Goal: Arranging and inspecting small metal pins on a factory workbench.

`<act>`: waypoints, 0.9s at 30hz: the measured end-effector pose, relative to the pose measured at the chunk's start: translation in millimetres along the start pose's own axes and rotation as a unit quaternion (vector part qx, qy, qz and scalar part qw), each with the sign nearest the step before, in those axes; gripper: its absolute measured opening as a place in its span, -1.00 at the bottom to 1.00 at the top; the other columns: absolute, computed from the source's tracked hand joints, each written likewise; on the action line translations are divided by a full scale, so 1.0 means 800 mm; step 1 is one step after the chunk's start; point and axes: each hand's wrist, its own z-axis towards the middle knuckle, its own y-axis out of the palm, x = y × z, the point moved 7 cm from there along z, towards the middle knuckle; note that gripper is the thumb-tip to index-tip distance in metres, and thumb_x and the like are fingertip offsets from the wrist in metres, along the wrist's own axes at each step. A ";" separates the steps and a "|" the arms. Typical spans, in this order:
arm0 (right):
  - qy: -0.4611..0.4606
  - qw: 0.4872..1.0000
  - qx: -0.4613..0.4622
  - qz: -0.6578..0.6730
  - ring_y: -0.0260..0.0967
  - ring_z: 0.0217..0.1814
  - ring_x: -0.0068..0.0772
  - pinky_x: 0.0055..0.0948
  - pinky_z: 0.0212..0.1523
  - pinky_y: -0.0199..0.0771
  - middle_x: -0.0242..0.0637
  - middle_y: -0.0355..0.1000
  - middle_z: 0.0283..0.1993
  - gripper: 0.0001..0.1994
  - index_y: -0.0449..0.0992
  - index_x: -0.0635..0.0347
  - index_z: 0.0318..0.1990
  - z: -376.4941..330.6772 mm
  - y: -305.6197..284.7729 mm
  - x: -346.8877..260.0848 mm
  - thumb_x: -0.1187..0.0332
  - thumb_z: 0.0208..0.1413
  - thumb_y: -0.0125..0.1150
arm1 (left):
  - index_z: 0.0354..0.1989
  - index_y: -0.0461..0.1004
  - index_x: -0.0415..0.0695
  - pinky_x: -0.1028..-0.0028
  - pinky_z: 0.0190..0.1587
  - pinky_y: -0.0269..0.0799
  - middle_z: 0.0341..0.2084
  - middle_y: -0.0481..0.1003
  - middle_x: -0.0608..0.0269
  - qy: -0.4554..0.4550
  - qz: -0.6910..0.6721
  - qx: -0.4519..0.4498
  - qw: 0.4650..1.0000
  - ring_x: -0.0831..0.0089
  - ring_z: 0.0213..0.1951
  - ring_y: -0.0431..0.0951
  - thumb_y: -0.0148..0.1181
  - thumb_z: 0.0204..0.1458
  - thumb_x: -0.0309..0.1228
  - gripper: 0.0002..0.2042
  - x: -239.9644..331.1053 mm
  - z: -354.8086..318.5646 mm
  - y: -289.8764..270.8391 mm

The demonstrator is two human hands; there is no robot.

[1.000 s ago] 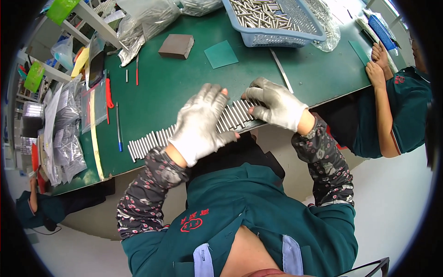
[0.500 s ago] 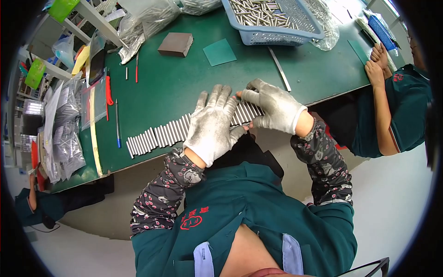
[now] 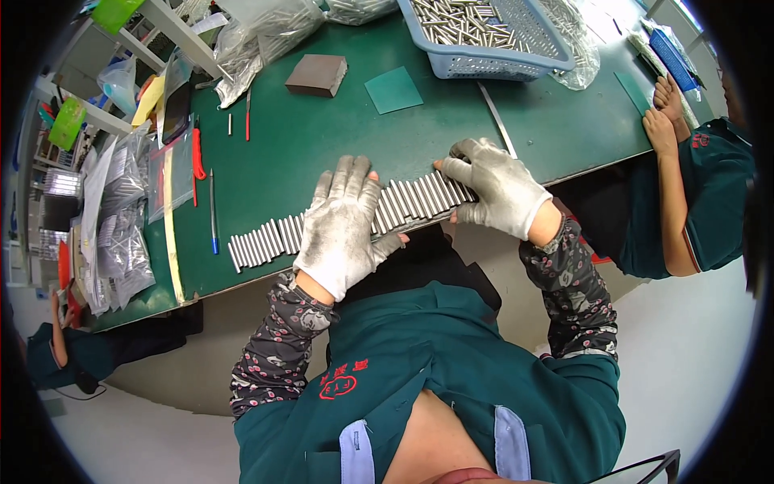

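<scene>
A long row of short metal pins [image 3: 415, 202] lies side by side along the near edge of the green table. My left hand [image 3: 341, 234], in a grey-stained white glove with bare fingertips, rests flat across the row, fingers stretched forward and thumb out to the right. Pins beneath its palm are hidden. At the row's right end my right hand [image 3: 501, 189], gloved alike, curves over the pins. Its index finger is at their far ends and its thumb at the near ends, closed about that end of the row.
A blue basket [image 3: 504, 66] of loose pins stands at the back. A brown block [image 3: 316, 76], a green square sheet [image 3: 393, 90] and a flat metal strip [image 3: 497, 121] lie beyond the row. Pens, red-handled pliers [image 3: 198, 153] and bagged parts sit left. A co-worker [image 3: 713, 189] sits at right.
My left hand has slid left along the row and my right hand slightly right, so more pins show between them. The whole view has shifted a little.
</scene>
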 end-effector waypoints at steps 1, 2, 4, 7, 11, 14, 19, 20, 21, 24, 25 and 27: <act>0.003 1.000 -0.005 0.008 0.31 0.04 -0.09 -0.21 -0.01 0.41 -0.17 0.36 -0.07 -0.38 0.46 0.08 0.03 0.002 -0.001 -0.002 0.18 -0.32 0.45 | 0.13 0.27 -0.32 0.00 0.29 -0.01 0.22 0.18 -0.11 0.012 -0.008 0.005 1.000 -0.05 0.29 0.09 0.31 -0.25 0.04 -0.17 0.002 -0.001 0.000; 0.009 1.000 -0.011 0.015 0.31 0.04 -0.08 -0.21 0.00 0.40 -0.17 0.36 -0.07 -0.39 0.47 0.07 0.03 0.002 -0.002 -0.003 0.17 -0.31 0.44 | 0.13 0.27 -0.32 0.00 0.29 -0.01 0.22 0.18 -0.11 0.012 -0.009 0.006 1.000 -0.05 0.29 0.09 0.31 -0.25 0.04 -0.17 0.003 0.000 0.000; 0.011 1.000 -0.008 -0.001 0.31 0.03 -0.09 -0.20 -0.01 0.40 -0.17 0.36 -0.07 -0.39 0.47 0.04 0.03 0.003 -0.002 -0.010 0.14 -0.30 0.43 | 0.14 0.28 -0.31 0.02 0.30 -0.01 0.22 0.18 -0.11 0.024 0.002 0.028 0.999 -0.03 0.29 0.10 0.28 -0.22 0.02 -0.21 0.008 0.001 -0.003; 0.008 0.999 -0.002 -0.037 0.31 -0.05 -0.06 -0.17 -0.06 0.39 -0.16 0.37 -0.10 -0.35 0.48 0.00 0.05 0.003 0.003 -0.019 0.01 -0.31 0.38 | 0.14 0.28 -0.29 0.04 0.30 0.00 0.22 0.18 -0.08 0.029 -0.009 0.024 0.999 0.01 0.30 0.11 0.26 -0.17 -0.03 -0.26 0.026 0.012 -0.010; -0.001 0.997 0.013 -0.070 0.32 -0.11 -0.06 -0.18 -0.11 0.37 -0.15 0.37 -0.13 -0.38 0.50 -0.08 0.05 0.002 0.009 -0.025 -0.04 -0.27 0.33 | 0.13 0.29 -0.27 0.06 0.30 0.01 0.23 0.19 -0.03 0.033 -0.016 0.010 0.999 0.05 0.29 0.12 0.19 -0.08 -0.15 -0.38 0.032 0.015 0.006; 0.010 0.998 0.018 -0.064 0.31 -0.09 -0.08 -0.19 -0.09 0.36 -0.17 0.37 -0.12 -0.42 0.51 -0.07 0.04 0.003 0.009 -0.027 0.02 -0.24 0.33 | 0.12 0.31 -0.26 0.07 0.31 0.01 0.22 0.20 -0.04 0.037 -0.022 0.007 0.999 0.04 0.29 0.14 0.20 -0.09 -0.16 -0.39 0.030 0.015 0.008; -0.020 0.996 0.005 -0.081 0.31 0.00 -0.11 -0.15 -0.04 0.35 -0.18 0.36 -0.06 -0.51 0.51 -0.03 -0.04 0.008 0.004 -0.036 0.06 -0.20 0.33 | 0.07 0.35 -0.26 0.08 0.29 0.04 0.18 0.25 -0.04 0.034 -0.050 0.047 0.997 0.07 0.27 0.16 0.20 -0.08 -0.17 -0.44 0.031 0.015 -0.005; -0.020 0.996 0.006 -0.083 0.31 0.00 -0.11 -0.15 -0.04 0.35 -0.18 0.36 -0.06 -0.51 0.51 -0.03 -0.04 0.011 0.005 -0.034 0.06 -0.20 0.33 | 0.06 0.36 -0.26 0.08 0.28 0.06 0.17 0.26 -0.05 0.032 -0.069 0.059 0.995 0.05 0.27 0.17 0.20 -0.07 -0.16 -0.45 0.029 0.017 -0.007; -0.028 0.998 0.005 -0.062 0.31 0.00 -0.08 -0.14 -0.04 0.35 -0.17 0.36 -0.06 -0.51 0.51 -0.01 -0.06 0.015 0.006 -0.032 0.06 -0.22 0.34 | 0.06 0.36 -0.26 0.08 0.28 0.06 0.17 0.26 -0.05 0.032 -0.068 0.061 0.995 0.05 0.27 0.17 0.20 -0.07 -0.16 -0.45 0.026 0.018 -0.007; -0.041 0.999 0.006 -0.021 0.30 -0.01 -0.03 -0.13 -0.04 0.35 -0.14 0.36 -0.07 -0.51 0.51 0.03 -0.10 0.026 0.008 -0.025 0.09 -0.26 0.33 | 0.04 0.36 -0.28 0.08 0.26 0.09 0.14 0.27 -0.10 0.048 -0.109 0.104 0.987 0.00 0.24 0.20 0.18 -0.06 -0.11 -0.43 0.016 0.017 -0.016; -0.045 0.999 0.006 0.001 0.29 -0.01 -0.01 -0.13 -0.04 0.34 -0.13 0.35 -0.08 -0.51 0.51 0.05 -0.11 0.029 0.006 -0.025 0.11 -0.29 0.33 | 0.04 0.36 -0.29 0.09 0.24 0.14 0.14 0.28 -0.11 0.057 -0.123 0.133 0.982 0.00 0.22 0.22 0.18 -0.05 -0.11 -0.44 0.011 0.017 -0.024; -0.050 0.998 0.019 0.015 0.29 -0.02 0.00 -0.12 -0.03 0.34 -0.13 0.35 -0.08 -0.51 0.50 0.05 -0.12 0.032 -0.006 -0.029 0.13 -0.31 0.32 | 0.01 0.37 -0.31 0.25 0.12 0.31 0.07 0.35 -0.09 0.050 -0.160 0.166 0.972 0.08 0.11 0.38 0.20 0.00 -0.15 -0.49 0.000 0.017 -0.045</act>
